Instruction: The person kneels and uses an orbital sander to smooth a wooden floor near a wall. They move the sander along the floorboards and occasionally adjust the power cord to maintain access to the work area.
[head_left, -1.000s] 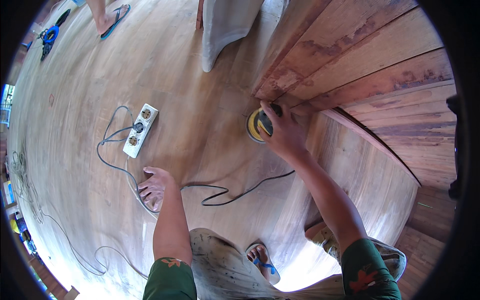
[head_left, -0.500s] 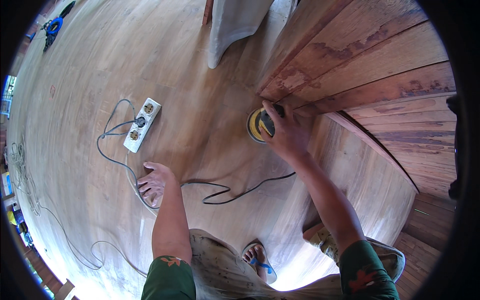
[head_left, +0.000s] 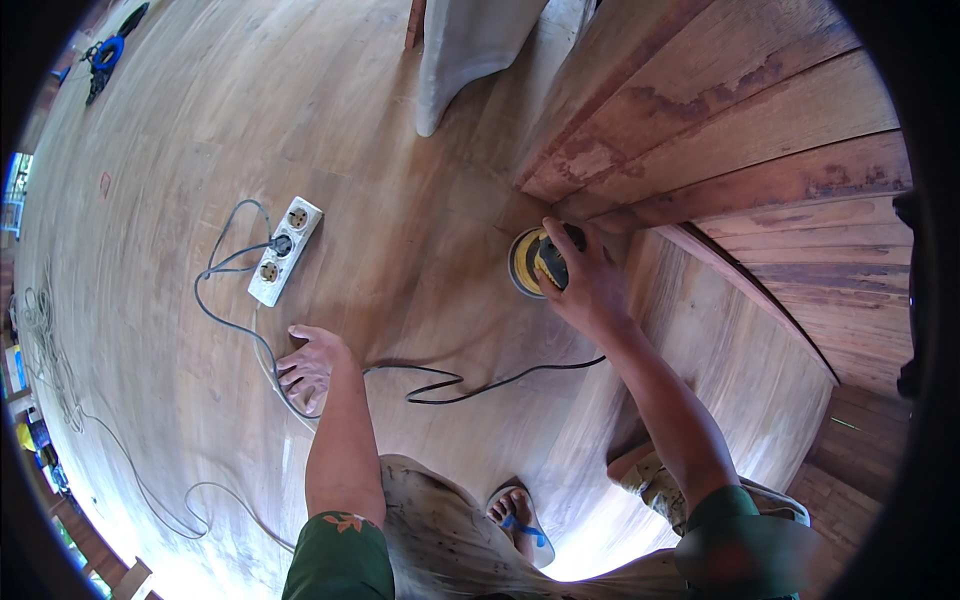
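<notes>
no lettering or numbers can be read.

1 wide fisheye head view, facing down at wooden floor (head_left: 150, 300) close below.

Uneven light across a wooden floor (head_left: 370, 200)

Glare whitens the floor along the lower edge, strongest at lower left and beside the sandal (head_left: 522, 527). Soft shadow gathers at the foot of the plank wall (head_left: 700, 120). The sander (head_left: 550, 262) and right hand (head_left: 597, 290) appear fairly sharp; the right sleeve (head_left: 740, 555) is blurred. Fisheye distortion bows straight edges toward a black rim.
</notes>
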